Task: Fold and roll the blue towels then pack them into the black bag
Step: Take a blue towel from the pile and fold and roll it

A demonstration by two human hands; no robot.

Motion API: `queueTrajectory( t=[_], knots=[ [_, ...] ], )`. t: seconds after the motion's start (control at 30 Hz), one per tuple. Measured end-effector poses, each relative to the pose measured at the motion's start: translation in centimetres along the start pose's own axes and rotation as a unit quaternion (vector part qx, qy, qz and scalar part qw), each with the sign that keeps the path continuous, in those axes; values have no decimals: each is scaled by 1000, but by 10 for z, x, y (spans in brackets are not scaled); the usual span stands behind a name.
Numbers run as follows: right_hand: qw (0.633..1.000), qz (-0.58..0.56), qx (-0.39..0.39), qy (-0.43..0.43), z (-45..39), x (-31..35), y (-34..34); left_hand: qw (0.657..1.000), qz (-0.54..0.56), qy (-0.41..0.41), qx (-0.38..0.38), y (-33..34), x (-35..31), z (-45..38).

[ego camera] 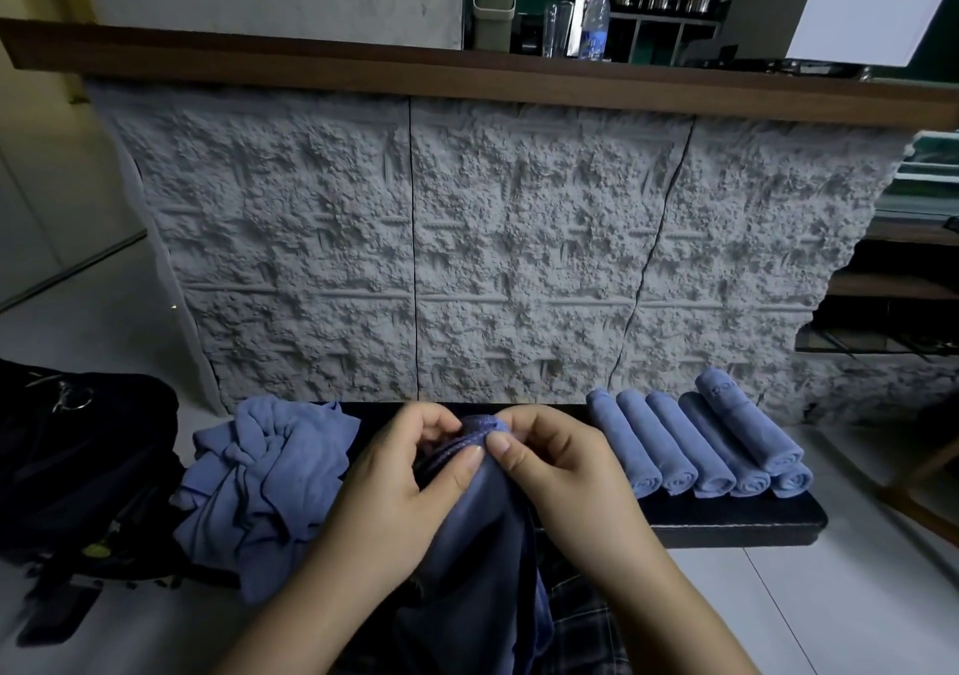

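The left hand (399, 477) and the right hand (550, 467) meet at the middle of the view, each pinching the top edge of a blue towel (482, 529) between thumb and curled fingers, thumbnails facing up and nearly touching. The towel hangs down from that pinched edge toward the person's lap, its lower part in shadow. Beneath the hands lies a dark bench (726, 518), set against a rough grey textured wall panel (467, 238). To the left, a heap of unfolded blue towels (259, 482) spills over the bench end. Further left, on the pale floor, sits the black bag (78, 467). To the right, rolled blue towels (700, 446) lie side by side on the bench, one resting on top of the others at the far right.
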State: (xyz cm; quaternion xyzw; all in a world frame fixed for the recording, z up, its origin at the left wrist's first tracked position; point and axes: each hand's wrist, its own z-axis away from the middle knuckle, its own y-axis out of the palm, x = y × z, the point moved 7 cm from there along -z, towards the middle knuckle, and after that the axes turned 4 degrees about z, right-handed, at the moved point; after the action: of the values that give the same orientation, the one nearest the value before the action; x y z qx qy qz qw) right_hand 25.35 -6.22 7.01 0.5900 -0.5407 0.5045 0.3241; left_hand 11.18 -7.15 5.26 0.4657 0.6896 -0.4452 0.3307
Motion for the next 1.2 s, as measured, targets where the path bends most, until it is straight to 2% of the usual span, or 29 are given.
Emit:
queueTrajectory(
  t=[0.2,0.3,0.47,0.57,0.7,0.83,1.0,1.1,1.2],
  knots=[
    [998,-49,-16,25,-8,-21,-5,977,-191,52,77,-2,25,-2],
    [997,-34,-53,34,-15,-35,-14,939,-317,68,113,-11,47,-11],
    [982,128,-142,15,-25,-53,-40,865,-439,222,103,-28,24,-32],
    [923,303,-230,-51,-28,-53,-56,843,-456,272,86,-27,14,-43],
    [913,310,-263,-41,-26,-66,-64,868,-402,258,136,-13,24,-51],
    [904,327,-268,-70,-31,-55,-74,899,-327,273,103,-12,7,-56],
    [934,283,-218,14,-45,-76,-77,911,-304,246,129,-6,28,-68],
    [949,213,-223,66,-46,-91,-79,934,-249,222,129,-6,37,-70],
    [957,172,-206,109,-51,-111,-79,961,-191,162,116,-4,47,-72]
  ],
)
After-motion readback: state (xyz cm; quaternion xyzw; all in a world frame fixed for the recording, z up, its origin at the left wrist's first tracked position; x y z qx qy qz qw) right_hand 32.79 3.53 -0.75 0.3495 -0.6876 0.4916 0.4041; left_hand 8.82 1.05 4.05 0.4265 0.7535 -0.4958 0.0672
